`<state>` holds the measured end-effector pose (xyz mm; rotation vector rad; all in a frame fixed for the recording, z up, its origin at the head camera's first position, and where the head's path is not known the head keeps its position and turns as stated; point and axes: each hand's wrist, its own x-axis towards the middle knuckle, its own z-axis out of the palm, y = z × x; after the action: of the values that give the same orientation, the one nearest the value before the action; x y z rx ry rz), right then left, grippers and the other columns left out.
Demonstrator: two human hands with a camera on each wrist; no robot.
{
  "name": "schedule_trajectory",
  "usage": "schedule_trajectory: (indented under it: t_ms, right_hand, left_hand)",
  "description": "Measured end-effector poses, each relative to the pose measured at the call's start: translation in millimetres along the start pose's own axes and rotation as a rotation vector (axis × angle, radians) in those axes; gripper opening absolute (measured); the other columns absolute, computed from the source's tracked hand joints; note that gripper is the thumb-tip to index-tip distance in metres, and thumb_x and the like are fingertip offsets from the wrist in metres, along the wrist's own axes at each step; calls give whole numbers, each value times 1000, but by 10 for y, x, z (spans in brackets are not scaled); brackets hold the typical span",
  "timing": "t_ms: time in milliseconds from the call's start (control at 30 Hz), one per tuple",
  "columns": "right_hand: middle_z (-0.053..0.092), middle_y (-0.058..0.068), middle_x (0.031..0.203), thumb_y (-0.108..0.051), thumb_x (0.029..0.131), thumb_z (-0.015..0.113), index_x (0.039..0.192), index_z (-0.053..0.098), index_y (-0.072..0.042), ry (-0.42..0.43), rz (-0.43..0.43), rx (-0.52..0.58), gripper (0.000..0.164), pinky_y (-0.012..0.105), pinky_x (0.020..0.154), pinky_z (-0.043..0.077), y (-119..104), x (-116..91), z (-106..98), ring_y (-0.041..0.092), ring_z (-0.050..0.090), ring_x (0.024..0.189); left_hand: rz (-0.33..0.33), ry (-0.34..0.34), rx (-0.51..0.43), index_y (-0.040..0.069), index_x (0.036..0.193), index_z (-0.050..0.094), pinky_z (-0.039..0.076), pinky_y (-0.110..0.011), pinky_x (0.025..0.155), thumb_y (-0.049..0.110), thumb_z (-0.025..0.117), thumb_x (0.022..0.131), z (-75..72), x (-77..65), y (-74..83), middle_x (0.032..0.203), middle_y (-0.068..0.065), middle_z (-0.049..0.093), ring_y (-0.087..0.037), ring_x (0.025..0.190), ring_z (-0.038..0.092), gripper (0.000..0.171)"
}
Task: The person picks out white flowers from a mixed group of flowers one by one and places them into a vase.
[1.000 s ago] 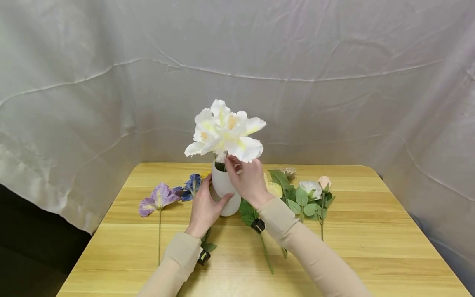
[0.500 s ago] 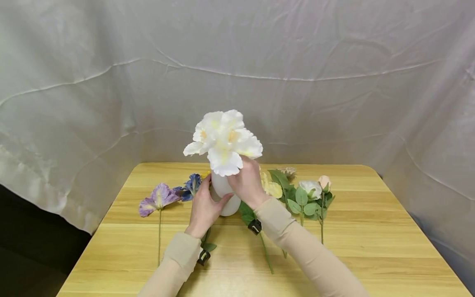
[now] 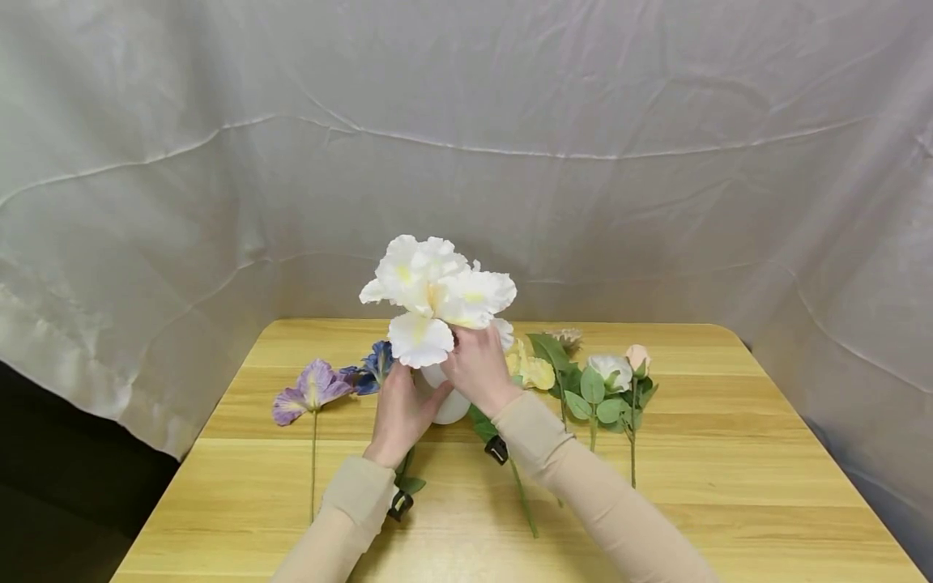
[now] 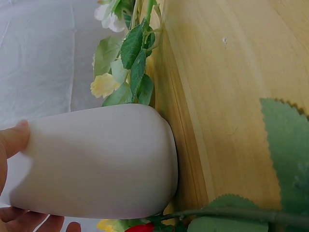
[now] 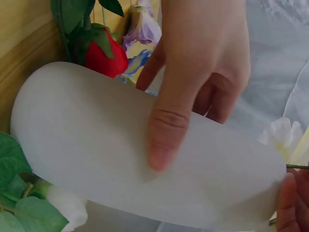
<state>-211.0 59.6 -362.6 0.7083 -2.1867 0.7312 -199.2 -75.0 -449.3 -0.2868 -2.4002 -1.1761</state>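
Observation:
A smooth white vase (image 3: 450,410) stands upright on the wooden table. My left hand (image 3: 399,417) grips its side, thumb across the front in the right wrist view and fingers round the far side. White ruffled irises (image 3: 421,338) spread above the vase mouth and hide it in the head view. Just beneath their petals, my right hand (image 3: 479,368) pinches a thin green stem (image 5: 298,166) at the vase's rim. In the left wrist view the vase (image 4: 91,164) fills the lower left, its base on the tabletop.
Left of the vase lie a purple iris (image 3: 313,389) and a blue flower (image 3: 377,366); a red rose (image 5: 102,57) is close beside it. To the right lie a yellow flower (image 3: 538,371), a white rose (image 3: 611,371) and a peach rosebud (image 3: 638,358). Grey cloth (image 3: 466,121) hangs behind.
The white blooms have turned and sunk lower toward the vase, now covering its mouth. My right hand has moved down with the stem. The left hand keeps its grip on the vase.

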Motion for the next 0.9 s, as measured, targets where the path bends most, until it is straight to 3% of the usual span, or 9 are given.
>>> schedule_trajectory:
  t_ms: [67, 133, 300, 433, 533, 700, 800, 900]
  right_hand:
    - [75, 10, 108, -12, 92, 66, 114, 72, -8, 35, -5, 19, 23, 41, 81, 59, -7, -1, 18, 26, 72, 96]
    - [75, 8, 101, -12, 92, 66, 111, 72, -9, 52, -13, 12, 20, 38, 72, 59, -8, -4, 43, 22, 71, 84]
    - [74, 5, 85, -10, 90, 65, 101, 76, -12, 29, -23, -149, 15, 33, 46, 46, -7, -24, 98, 19, 56, 54]
    - [73, 5, 82, -8, 87, 67, 101, 77, -15, 1, -10, -220, 19, 32, 40, 40, -9, -48, 104, 19, 48, 47]
    - [75, 6, 93, -2, 82, 67, 109, 75, -14, -11, -13, -183, 30, 33, 45, 47, -10, -78, 94, 19, 54, 52]
    - [76, 7, 114, 1, 83, 69, 115, 74, -9, 25, -51, -64, 35, 37, 74, 60, 5, -170, 87, 25, 72, 85]
    - [74, 9, 118, -1, 84, 70, 117, 73, -6, 68, -86, 4, 33, 40, 91, 59, 19, -228, 87, 27, 71, 103]
    - [72, 12, 120, -1, 87, 70, 118, 72, -3, 95, -119, 68, 31, 40, 98, 57, 35, -284, 86, 27, 69, 111]
  left_hand:
    - [-6, -2, 9, 4, 142, 48, 50, -52, 107, 22, 86, 80, 0, -3, -1, 135, -18, 61, -36, 126, 61, 75]
    - [-20, -7, 26, 4, 139, 50, 51, -51, 106, 23, 85, 81, 1, -6, -1, 132, -18, 63, -36, 124, 62, 71]
    - [-36, -17, 37, 3, 135, 54, 53, -51, 102, 27, 82, 83, -6, -18, 16, 129, -20, 65, -36, 121, 63, 64]
    - [-52, -26, 31, 3, 136, 53, 52, -52, 103, 25, 81, 83, -12, -24, 32, 131, -20, 64, -37, 122, 62, 64]
    - [-66, -35, 27, 4, 137, 52, 52, -52, 104, 23, 81, 83, -19, -28, 39, 133, -20, 63, -37, 123, 62, 64]
    - [-65, -48, 30, 4, 138, 52, 51, -53, 104, 19, 80, 83, -37, -27, 38, 133, -20, 63, -37, 123, 62, 64]
    - [-28, -39, 33, 3, 138, 52, 51, -53, 105, 18, 79, 84, -52, -37, 22, 133, -20, 63, -38, 123, 62, 63]
    - [35, -5, 31, 3, 138, 52, 53, -51, 101, 18, 80, 85, -80, -63, -8, 130, -20, 63, -37, 120, 63, 62]
